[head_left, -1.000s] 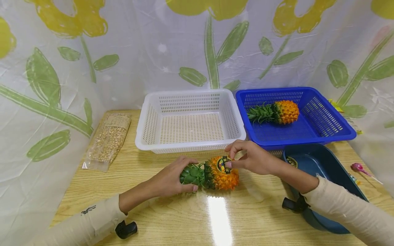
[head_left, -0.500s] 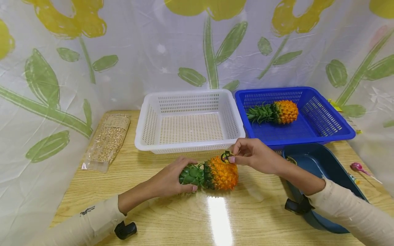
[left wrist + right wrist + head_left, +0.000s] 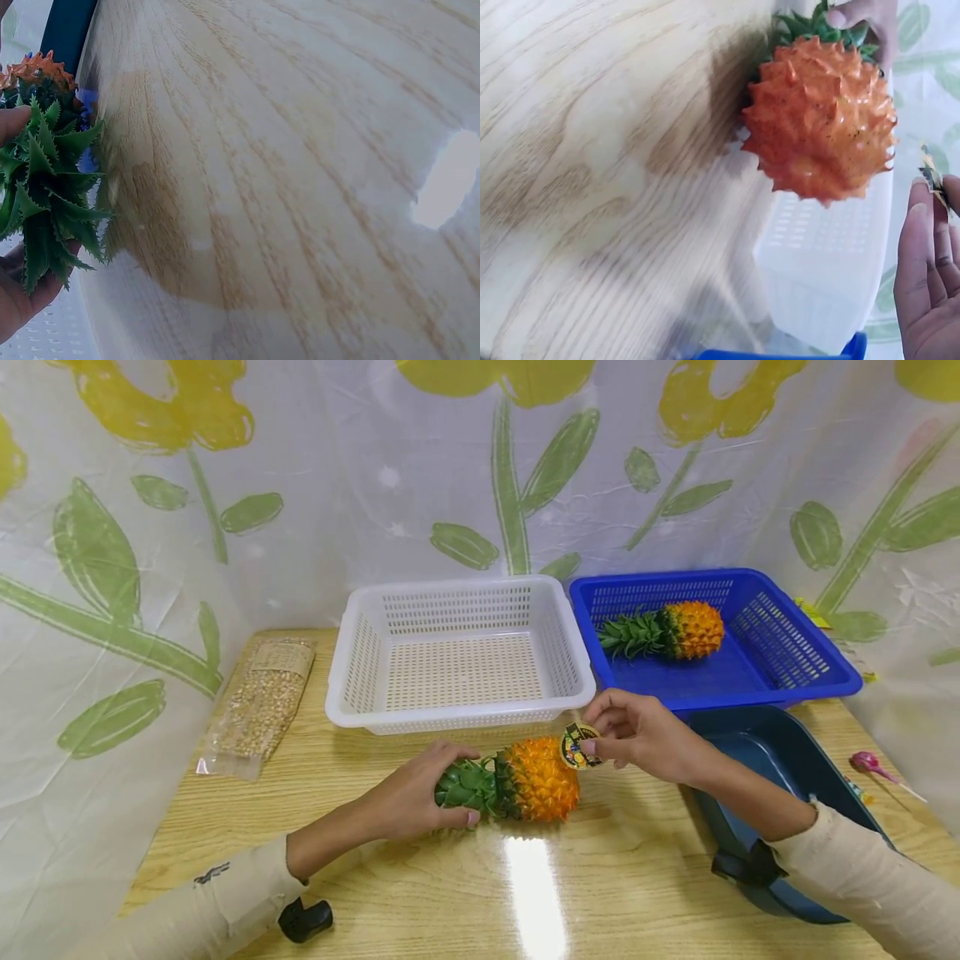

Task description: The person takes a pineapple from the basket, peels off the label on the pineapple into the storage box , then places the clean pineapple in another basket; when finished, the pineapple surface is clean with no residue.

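The left hand [image 3: 416, 793] grips the leafy crown of the pineapple [image 3: 536, 779], which lies on the table [image 3: 375, 893]. The right hand [image 3: 645, 739] pinches a round sticker [image 3: 576, 747] just beside the fruit, seemingly clear of it.

Bright, even light from overhead; a white glare streak lies on the glossy pale wooden tabletop [image 3: 534, 893]. Shadows stay soft. Wrist views look blurred, perhaps from motion; head view bows at its edges.

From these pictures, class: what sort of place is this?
Probably a staged tabletop set, not a kitchen: a wood-grain table backed by a flower-printed plastic sheet, with a white slotted plastic basket and a blue slotted plastic basket side by side.
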Demonstrator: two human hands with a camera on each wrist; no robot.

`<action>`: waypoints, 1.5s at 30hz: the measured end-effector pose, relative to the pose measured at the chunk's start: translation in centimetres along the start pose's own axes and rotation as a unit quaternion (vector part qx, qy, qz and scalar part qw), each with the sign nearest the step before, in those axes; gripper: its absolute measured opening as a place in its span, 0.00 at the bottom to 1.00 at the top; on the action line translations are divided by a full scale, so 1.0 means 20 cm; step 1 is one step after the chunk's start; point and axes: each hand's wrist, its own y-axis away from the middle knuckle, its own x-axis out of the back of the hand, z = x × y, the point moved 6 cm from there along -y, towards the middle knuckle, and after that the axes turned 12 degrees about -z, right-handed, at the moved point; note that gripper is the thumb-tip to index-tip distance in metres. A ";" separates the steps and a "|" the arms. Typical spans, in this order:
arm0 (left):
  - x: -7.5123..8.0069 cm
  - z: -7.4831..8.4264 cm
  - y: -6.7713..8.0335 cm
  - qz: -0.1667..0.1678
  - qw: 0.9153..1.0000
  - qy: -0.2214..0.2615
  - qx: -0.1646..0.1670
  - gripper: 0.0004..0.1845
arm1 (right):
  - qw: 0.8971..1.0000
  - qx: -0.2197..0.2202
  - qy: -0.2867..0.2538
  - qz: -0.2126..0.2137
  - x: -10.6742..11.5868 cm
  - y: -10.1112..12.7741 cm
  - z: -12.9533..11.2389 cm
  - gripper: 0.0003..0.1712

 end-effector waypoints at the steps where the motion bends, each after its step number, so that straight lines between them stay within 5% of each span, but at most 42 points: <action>1: 0.00 0.00 0.00 0.000 1.000 0.000 0.000 0.42 | 1.000 -0.004 0.001 0.001 0.01 0.01 0.01 0.17; 15: -0.02 -0.01 -0.01 -0.002 1.000 0.005 -0.004 0.42 | 1.000 -0.010 0.028 0.006 0.07 0.13 0.09 0.15; 35: -0.01 -0.01 -0.01 -0.001 1.000 0.007 -0.001 0.42 | 0.997 -0.042 0.056 0.026 0.32 0.41 0.29 0.12; 45: 0.00 -0.02 -0.01 -0.002 1.000 0.001 0.008 0.42 | 0.998 -0.040 0.047 -0.013 0.42 0.54 0.40 0.12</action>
